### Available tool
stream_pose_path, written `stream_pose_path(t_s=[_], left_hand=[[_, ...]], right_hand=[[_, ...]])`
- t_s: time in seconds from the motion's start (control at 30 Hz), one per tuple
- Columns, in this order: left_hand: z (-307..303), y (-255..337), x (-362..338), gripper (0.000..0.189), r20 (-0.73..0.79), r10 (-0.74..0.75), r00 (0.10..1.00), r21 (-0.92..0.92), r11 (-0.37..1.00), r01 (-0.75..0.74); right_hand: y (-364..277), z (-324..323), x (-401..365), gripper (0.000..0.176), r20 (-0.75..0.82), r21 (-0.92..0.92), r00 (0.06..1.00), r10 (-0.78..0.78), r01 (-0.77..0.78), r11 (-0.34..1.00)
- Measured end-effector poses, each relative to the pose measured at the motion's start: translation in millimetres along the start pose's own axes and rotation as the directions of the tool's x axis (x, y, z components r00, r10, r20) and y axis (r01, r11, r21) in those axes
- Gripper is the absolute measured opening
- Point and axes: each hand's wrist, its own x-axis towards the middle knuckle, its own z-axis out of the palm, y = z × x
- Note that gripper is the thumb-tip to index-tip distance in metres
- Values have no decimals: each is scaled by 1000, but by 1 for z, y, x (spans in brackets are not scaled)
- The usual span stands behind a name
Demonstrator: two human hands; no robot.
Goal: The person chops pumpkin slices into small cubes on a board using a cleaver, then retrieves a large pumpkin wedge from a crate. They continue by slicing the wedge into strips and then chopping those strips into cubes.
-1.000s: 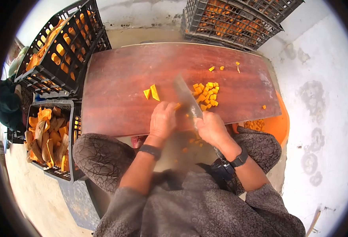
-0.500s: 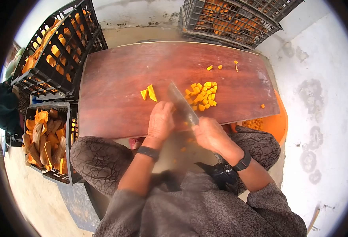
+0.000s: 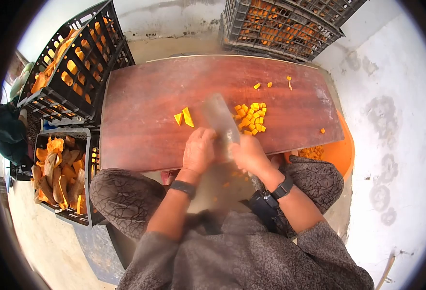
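Note:
A broad-bladed kitchen knife (image 3: 217, 116), blurred by motion, is gripped by its handle in my right hand (image 3: 250, 155). Its blade points away from me over the near edge of the wooden board (image 3: 145, 104). Just left of the blade, my left hand (image 3: 198, 151) has its fingers curled together; whatever they hold is hidden. A pile of orange pumpkin cubes (image 3: 252, 116) lies right of the blade. Beyond my left hand are two larger pumpkin pieces (image 3: 188, 117), a triangle and a strip.
An orange basin (image 3: 347, 140) with small cubes stands under the board's right end. On the left, a black crate (image 3: 53, 104) and a lower crate (image 3: 88, 181) hold pumpkin pieces. More stacked crates (image 3: 283, 34) stand at the back right, near a white wall (image 3: 387, 72).
The knife blade has turned more upright and shifted slightly left, closer to my left hand. My right hand has moved a little left. The pumpkin pieces lie as before.

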Motion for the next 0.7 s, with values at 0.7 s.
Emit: stream_pose_path(t_s=[0.7], left_hand=[[-16,-15,13,30,-399,-76,914,104,986,127]], right_hand=[[36,-6,-32,26,-61,48,996,-70,73,996]])
